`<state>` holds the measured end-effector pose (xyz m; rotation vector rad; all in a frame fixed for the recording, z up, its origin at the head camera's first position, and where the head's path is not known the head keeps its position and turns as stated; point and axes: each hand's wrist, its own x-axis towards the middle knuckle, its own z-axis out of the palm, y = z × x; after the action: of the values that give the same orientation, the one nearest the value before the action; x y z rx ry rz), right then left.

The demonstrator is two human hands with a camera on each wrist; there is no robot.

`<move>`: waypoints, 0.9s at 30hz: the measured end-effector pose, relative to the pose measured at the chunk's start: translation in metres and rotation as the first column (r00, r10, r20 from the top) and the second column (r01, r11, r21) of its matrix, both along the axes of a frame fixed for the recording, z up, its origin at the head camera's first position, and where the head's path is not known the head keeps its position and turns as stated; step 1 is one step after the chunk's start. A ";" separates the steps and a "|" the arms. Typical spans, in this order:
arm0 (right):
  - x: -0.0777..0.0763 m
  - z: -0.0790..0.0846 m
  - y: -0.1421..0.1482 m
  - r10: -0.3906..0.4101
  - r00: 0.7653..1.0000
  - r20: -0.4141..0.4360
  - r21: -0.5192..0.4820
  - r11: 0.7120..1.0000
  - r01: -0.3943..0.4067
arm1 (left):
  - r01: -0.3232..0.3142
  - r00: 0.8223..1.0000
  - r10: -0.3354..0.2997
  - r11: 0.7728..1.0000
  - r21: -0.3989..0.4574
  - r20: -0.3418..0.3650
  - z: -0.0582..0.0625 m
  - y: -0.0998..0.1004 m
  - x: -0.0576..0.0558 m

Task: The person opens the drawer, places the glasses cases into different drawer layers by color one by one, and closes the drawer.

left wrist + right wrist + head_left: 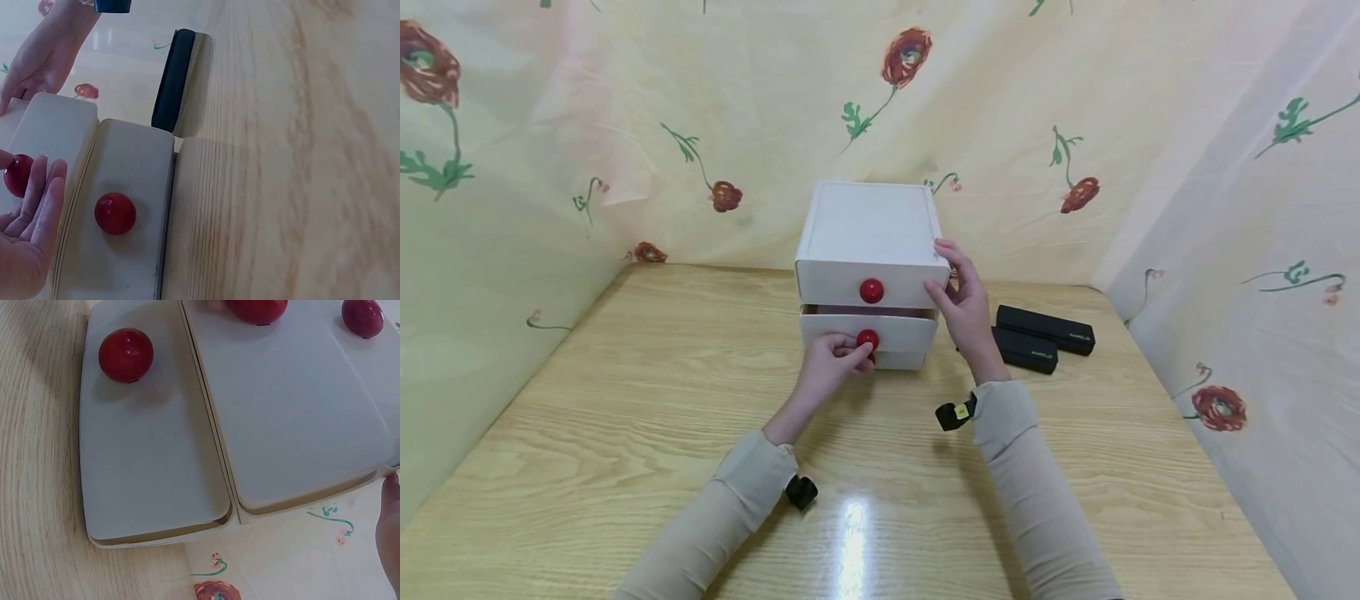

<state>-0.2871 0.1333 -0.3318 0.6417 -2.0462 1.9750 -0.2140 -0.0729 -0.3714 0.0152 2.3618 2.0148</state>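
Observation:
A white drawer box (874,221) with red round knobs stands at the back middle of the table. Its middle drawer (904,332) is pulled out slightly, showing a narrow gap along the top. My left hand (831,367) pinches that drawer's knob (867,338) between thumb and fingers. On the box's upper right front corner, my right hand (967,312) holds on, thumb on the front and fingers over the side edge. The top drawer's knob (872,290) is untouched. Below, the bottom drawer's knob (115,213) shows plainly in the left wrist view.
Two long black cases (1028,348) lie on the wooden table (647,400) to the right of the box, near my right forearm. A flower-patterned cloth (760,108) hangs behind and at both sides.

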 end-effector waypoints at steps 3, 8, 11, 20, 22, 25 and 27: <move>0.000 0.000 0.000 0.000 1.000 0.002 0.000 1.000 0.000 | 0.003 1.000 -0.002 1.000 0.021 -0.010 -0.001 0.000 -0.002; 0.000 0.000 -0.001 -0.003 1.000 -0.001 0.003 1.000 0.003 | -0.002 1.000 0.002 0.999 0.041 -0.003 -0.001 0.001 -0.004; 0.000 0.000 -0.001 -0.005 1.000 -0.004 0.004 1.000 0.005 | -0.006 1.000 0.006 0.999 0.037 0.000 -0.001 0.002 -0.006; 0.001 0.001 0.000 -0.013 1.000 -0.003 0.010 1.000 0.013 | -0.047 0.999 0.046 0.998 0.052 0.006 -0.003 0.007 -0.010; 0.002 0.002 -0.001 -0.014 1.000 0.001 0.010 1.000 0.014 | -0.050 0.999 0.049 0.997 0.066 0.012 -0.003 0.007 -0.010; 0.002 0.002 -0.001 -0.016 1.000 0.005 0.010 1.000 0.016 | -0.053 0.998 0.051 0.995 0.080 0.024 0.000 0.007 -0.009; 0.002 0.003 -0.001 -0.017 1.000 0.005 0.009 1.000 0.017 | -0.053 0.998 0.051 0.995 0.082 0.028 0.001 0.008 -0.008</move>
<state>-0.2854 0.1321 -0.3292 0.6199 -2.0579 1.9606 -0.2224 -0.0653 -0.3700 -0.0706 2.2853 2.1217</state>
